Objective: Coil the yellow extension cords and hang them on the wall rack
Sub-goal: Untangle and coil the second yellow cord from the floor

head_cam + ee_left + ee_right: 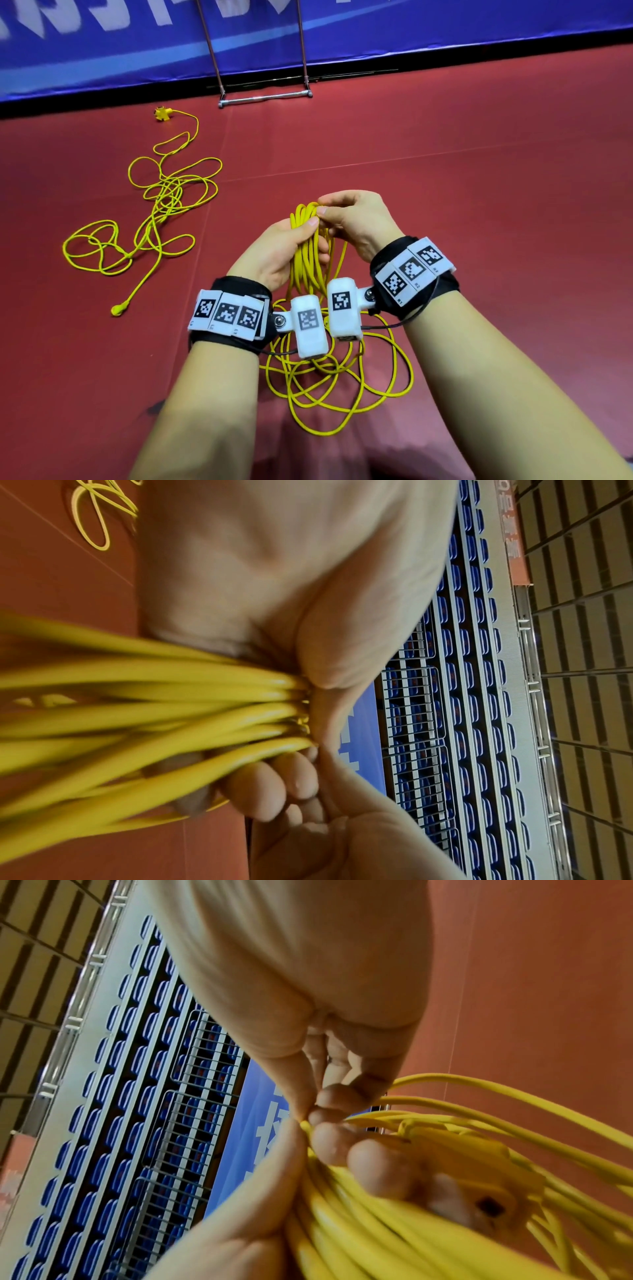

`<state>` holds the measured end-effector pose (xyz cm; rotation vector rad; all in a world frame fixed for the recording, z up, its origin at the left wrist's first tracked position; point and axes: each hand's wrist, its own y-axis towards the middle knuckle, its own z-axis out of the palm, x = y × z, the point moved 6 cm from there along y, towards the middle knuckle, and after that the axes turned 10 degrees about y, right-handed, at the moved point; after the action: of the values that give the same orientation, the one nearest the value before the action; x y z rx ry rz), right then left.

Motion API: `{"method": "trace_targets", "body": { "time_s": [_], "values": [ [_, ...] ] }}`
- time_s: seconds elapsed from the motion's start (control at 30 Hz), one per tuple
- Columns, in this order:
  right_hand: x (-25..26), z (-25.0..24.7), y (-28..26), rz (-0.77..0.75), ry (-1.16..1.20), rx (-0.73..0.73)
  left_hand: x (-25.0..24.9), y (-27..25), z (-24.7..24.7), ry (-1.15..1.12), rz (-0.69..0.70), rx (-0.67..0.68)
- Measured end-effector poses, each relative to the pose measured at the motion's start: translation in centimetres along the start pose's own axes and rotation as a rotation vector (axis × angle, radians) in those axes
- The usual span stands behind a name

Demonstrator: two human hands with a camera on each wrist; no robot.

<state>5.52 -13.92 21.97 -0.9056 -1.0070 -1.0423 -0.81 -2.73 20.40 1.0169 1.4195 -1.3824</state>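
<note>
- The red floor (445,154) carried everything; it was a smooth mat with faint seams, and a blue banner (102,51) with white lettering ran along its far edge.
- Beyond the banner, the wrist views showed tiers of blue seats (113,1096) behind metal railings, so the room looked like a sports hall.
- A metal-tube stand (263,97) stood at the foot of the banner; whether it was the wall rack could not be told.
- The second cord (161,212) lay loose and tangled on the floor to the left, well apart from the hands, uncoiled from one end to the other.
- The first cord (308,253) was partly gathered: a bundle of loops was held upright, with slack loops lying on the floor below the wrists.
- The left hand (274,250) gripped that bundle, fingers wrapped round it.
- The right hand (356,219) pinched the top of the loops between thumb and fingers.
- By this judgement, coiling was unfinished and nothing hung yet.
</note>
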Motion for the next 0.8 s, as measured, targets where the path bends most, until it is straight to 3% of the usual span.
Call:
{"method": "trace_targets", "body": {
  "time_s": [0.2,0.47,0.67,0.8],
  "values": [
    [-0.2,0.3,0.2,-0.147,-0.234,0.030,0.7,0.3,-0.5,-0.020,-0.026,-0.022],
    [-4.8,2.1,-1.6,0.153,-0.522,0.465,-0.4,0.4,-4.9,-0.290,0.012,-0.358],
    [-7.3,3.3,-1.7,0.003,-0.716,0.555,-1.2,-0.3,-7.2,-0.484,0.081,-0.483],
    [-9.4,3.0,-2.1,0.074,-0.647,0.590,-1.6,-0.6,-8.2,-0.550,0.124,-0.543]
  ]
}}
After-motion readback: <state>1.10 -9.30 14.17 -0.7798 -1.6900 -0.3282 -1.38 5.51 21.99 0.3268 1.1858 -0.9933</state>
